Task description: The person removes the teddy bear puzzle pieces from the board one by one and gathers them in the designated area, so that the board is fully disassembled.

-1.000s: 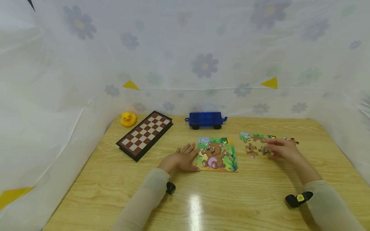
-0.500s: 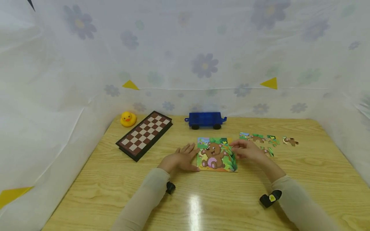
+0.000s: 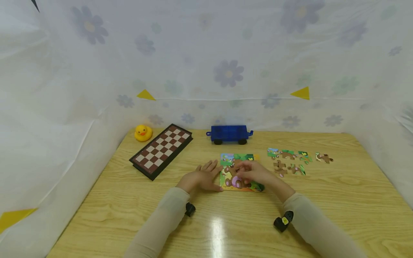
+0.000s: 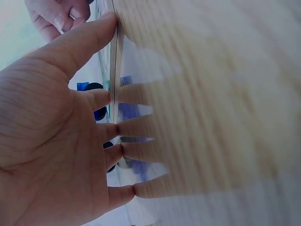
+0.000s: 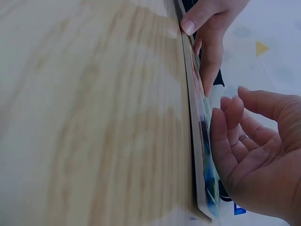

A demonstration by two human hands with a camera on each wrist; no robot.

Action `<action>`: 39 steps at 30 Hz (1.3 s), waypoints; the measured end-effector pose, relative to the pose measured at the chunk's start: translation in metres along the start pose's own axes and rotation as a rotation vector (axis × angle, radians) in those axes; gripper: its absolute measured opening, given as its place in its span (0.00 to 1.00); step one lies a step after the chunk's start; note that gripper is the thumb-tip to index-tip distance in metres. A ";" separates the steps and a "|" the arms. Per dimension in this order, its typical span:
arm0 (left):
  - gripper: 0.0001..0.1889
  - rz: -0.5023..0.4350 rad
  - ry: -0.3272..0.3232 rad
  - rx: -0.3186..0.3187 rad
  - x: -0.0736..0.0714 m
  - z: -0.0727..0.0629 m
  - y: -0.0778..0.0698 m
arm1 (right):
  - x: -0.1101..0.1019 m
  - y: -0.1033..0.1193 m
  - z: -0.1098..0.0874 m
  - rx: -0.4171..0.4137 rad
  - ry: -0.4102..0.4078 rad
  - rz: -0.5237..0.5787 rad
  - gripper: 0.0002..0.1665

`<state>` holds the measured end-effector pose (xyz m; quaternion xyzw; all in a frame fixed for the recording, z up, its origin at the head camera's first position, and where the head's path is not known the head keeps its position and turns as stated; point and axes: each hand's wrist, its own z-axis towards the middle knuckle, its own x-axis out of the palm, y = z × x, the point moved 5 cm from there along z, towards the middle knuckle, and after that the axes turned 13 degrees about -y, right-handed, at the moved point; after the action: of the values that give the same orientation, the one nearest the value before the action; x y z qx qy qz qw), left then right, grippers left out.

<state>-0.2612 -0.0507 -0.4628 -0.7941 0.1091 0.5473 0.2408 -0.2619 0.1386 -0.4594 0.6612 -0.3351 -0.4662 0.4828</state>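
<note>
In the head view, a square bear puzzle [image 3: 226, 184] lies flat on the wooden table, a colourful picture of a brown bear on it. My left hand [image 3: 203, 178] lies spread at its left side, with the thumb by the lower left corner and fingertips along the edge. My right hand [image 3: 256, 173] is over the right half of the puzzle, covering part of the bear. In the right wrist view its fingers [image 5: 221, 136] are loosely curled, low by the puzzle's surface, and nothing shows between thumb and fingertips. Loose puzzle pieces [image 3: 280, 168] lie to the right.
Behind the puzzle stands a blue toy wagon [image 3: 229, 133]. A folded checkered board [image 3: 162, 150] lies at the back left beside a yellow rubber duck [image 3: 143, 133]. White flower-patterned cloth [image 3: 206, 64] walls the table at the back and sides.
My right hand has moved left from the loose pieces, past the puzzle's right edge, to over its middle. The loose pieces stay in place. My left hand has not moved.
</note>
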 end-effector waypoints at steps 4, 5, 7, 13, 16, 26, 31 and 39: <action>0.48 0.004 -0.006 -0.001 0.002 0.002 0.000 | 0.008 -0.002 0.003 0.002 0.033 0.012 0.24; 0.48 0.006 -0.004 -0.002 0.003 0.002 0.000 | 0.009 -0.002 0.003 0.002 0.040 0.011 0.24; 0.48 0.006 -0.002 -0.006 0.003 0.002 0.000 | 0.012 -0.002 0.003 -0.001 0.059 -0.003 0.24; 0.48 0.000 0.003 -0.011 0.003 0.002 -0.002 | 0.014 0.000 0.004 -0.007 0.083 -0.067 0.26; 0.48 -0.001 0.002 -0.009 0.003 0.002 -0.002 | 0.015 0.000 0.005 -0.016 0.081 -0.102 0.26; 0.47 -0.005 0.000 0.003 -0.003 -0.003 -0.002 | 0.018 -0.004 0.010 0.061 0.046 -0.131 0.25; 0.47 0.001 0.006 -0.003 -0.005 -0.004 -0.003 | 0.019 0.001 0.010 0.074 0.029 -0.115 0.24; 0.47 0.000 0.014 -0.003 -0.006 -0.005 -0.005 | 0.015 0.001 0.010 0.115 -0.025 -0.116 0.20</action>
<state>-0.2572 -0.0497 -0.4542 -0.7981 0.1100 0.5421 0.2388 -0.2666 0.1215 -0.4643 0.7005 -0.3284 -0.4814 0.4119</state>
